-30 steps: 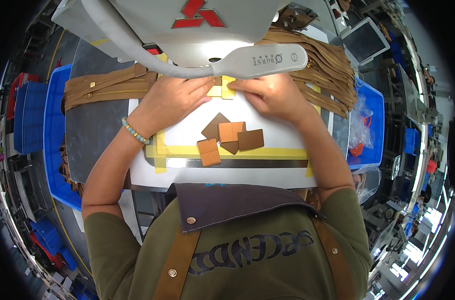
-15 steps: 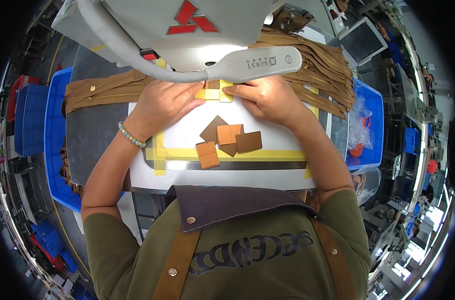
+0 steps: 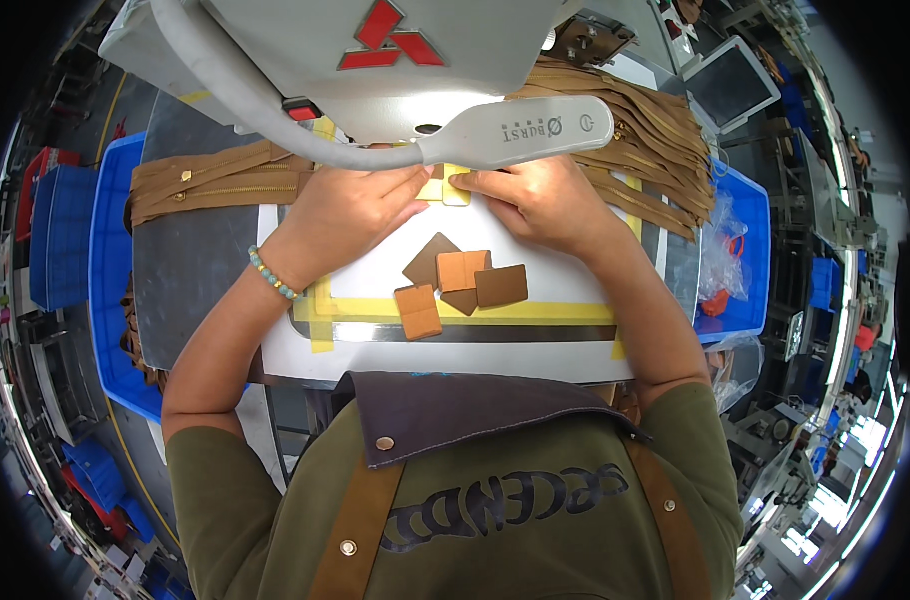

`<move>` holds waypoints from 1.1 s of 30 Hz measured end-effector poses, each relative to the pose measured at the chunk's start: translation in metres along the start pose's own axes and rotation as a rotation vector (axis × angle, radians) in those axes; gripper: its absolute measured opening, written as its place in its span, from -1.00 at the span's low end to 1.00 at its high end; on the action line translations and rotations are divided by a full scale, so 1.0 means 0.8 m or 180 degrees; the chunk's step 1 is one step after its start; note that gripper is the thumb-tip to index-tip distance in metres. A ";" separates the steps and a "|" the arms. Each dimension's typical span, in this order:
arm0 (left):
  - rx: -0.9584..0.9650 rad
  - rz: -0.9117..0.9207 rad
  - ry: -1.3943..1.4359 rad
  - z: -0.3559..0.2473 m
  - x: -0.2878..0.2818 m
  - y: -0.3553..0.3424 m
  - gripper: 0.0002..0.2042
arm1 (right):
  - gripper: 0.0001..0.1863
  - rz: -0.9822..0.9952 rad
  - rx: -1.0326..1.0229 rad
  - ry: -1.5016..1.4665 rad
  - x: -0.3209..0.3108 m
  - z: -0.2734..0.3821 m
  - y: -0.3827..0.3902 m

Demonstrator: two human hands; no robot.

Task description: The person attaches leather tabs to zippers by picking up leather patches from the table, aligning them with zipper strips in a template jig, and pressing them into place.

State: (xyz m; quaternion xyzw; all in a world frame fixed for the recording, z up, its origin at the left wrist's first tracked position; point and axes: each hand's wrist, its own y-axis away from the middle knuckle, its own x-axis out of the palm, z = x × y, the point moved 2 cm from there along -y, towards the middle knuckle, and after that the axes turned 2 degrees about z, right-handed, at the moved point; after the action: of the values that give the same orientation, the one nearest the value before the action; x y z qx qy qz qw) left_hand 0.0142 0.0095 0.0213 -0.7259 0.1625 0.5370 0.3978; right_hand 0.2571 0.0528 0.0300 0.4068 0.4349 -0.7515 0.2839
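In front of me, under the machine head, a small patch point(image 3: 456, 192) lies brightly lit and looks yellow. The fingertips of my right hand point(image 3: 553, 207) pinch its right edge. My left hand point(image 3: 350, 222) has its fingers pressed together at the patch's left side, over the end of a brown zipper point(image 3: 225, 180) that runs in from the left. The lamp's shade and neck hide part of both hands' fingertips. Nearer to me, brown squares point(image 3: 502, 286) and tan folded patches point(image 3: 418, 311) lie loosely on the white sheet point(image 3: 365, 285).
A large pale sewing machine head point(image 3: 415, 85) overhangs the work, with a gooseneck lamp point(image 3: 535, 130) close above my hands. A bundle of brown zippers point(image 3: 655, 130) lies at the right. Blue bins point(image 3: 110, 290) flank the table, and yellow tape point(image 3: 535, 311) borders the sheet.
My left hand has shifted a little to the right, covering more of the lit patch's left side. My right hand stays at the patch's right edge. The loose patches lie as before.
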 end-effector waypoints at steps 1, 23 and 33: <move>0.0014 0.0007 -0.0030 -0.001 0.000 -0.001 -0.66 | -0.81 -0.0040 -0.0021 0.0011 0.000 0.000 0.000; 0.0162 -0.0076 -0.0157 0.002 0.000 0.012 -0.65 | -0.70 -0.0013 0.0052 0.0634 0.018 0.018 -0.008; 0.0138 0.0083 -0.0112 -0.002 -0.005 0.012 -0.68 | -0.68 0.0051 0.0160 0.0429 0.010 0.017 -0.010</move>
State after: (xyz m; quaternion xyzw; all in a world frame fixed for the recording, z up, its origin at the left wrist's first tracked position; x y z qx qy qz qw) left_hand 0.0071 0.0015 0.0210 -0.7054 0.1766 0.5512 0.4091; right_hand 0.2417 0.0440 0.0304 0.4669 0.4308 -0.7308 0.2497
